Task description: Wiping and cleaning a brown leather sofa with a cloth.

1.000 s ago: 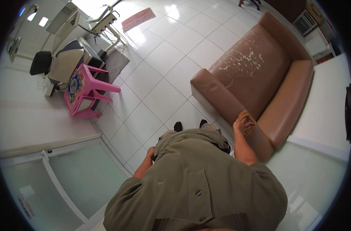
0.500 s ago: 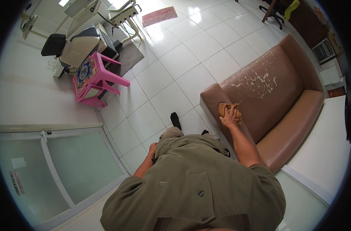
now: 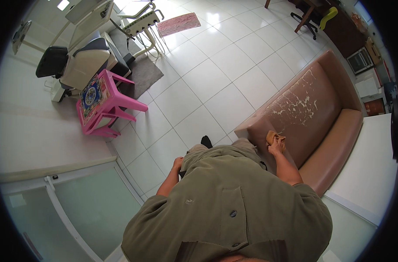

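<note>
My right hand (image 3: 276, 146) grips a crumpled orange-brown cloth (image 3: 272, 136) with its fingers curled round it. The cloth is at the armrest of a brown sofa (image 3: 329, 100), close to where the arm meets the seat. On the seat, the covering is cracked and peeling in pale patches. My left hand (image 3: 178, 163) hangs beside my left thigh, against the olive clothing; its fingers are mostly hidden.
A pink plastic table (image 3: 114, 98) with a patterned top stands at left, beside a dental chair (image 3: 83, 67) and its instrument stand (image 3: 142, 24). A sliding glass door (image 3: 90, 209) is at lower left. A striped red mat (image 3: 179, 24) lies on the tiled floor (image 3: 199, 83).
My right hand has drawn closer in on the cloth, its fingers more bunched than before. The view has shifted, and the sofa's armrest appears nearer to my body.
</note>
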Demonstrator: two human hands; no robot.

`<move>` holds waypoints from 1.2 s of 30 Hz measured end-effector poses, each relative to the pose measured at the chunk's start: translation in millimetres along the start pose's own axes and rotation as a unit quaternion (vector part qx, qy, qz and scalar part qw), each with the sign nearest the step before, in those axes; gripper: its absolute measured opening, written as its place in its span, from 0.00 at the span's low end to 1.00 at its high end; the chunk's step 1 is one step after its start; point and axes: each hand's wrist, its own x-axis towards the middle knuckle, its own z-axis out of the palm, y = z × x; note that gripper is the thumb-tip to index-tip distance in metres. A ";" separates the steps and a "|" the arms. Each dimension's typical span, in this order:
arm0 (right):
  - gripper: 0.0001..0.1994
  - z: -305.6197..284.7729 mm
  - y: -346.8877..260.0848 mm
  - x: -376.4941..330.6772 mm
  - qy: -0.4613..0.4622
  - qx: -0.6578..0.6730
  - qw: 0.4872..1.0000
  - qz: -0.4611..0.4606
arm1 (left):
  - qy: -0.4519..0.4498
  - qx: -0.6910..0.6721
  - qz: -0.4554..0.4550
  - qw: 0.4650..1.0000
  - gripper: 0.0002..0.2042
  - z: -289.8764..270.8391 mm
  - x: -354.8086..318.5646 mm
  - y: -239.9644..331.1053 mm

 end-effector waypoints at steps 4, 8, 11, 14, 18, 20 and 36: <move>0.38 8.0 -11.9 2.3 0.021 0.086 0.995 0.037 | -0.047 -0.018 -0.032 0.998 0.14 -36.5 14.5 39.6; 0.36 13.8 -33.6 -4.6 0.021 0.111 0.992 0.050 | -0.062 -0.072 -0.092 0.991 0.14 -56.7 43.7 52.8; 0.37 7.0 -52.6 -16.4 0.004 0.096 0.991 0.094 | -0.056 -0.045 -0.065 0.995 0.14 -60.7 68.1 73.6; 0.38 -3.5 -67.8 -17.2 -0.029 0.088 0.986 0.140 | -0.071 -0.040 -0.040 0.996 0.15 -54.3 87.5 97.2; 0.40 -7.6 -92.1 -13.5 -0.066 0.059 0.975 0.206 | -0.083 0.076 0.062 0.992 0.20 -50.5 108.8 120.0; 0.33 41.7 -90.7 10.9 0.101 -0.034 0.955 0.277 | -0.102 0.020 0.071 0.992 0.20 -49.6 106.7 128.9; 0.31 2.4 -147.9 73.7 -0.067 -0.002 0.981 0.180 | -0.083 0.073 0.015 0.994 0.17 -113.4 164.3 292.0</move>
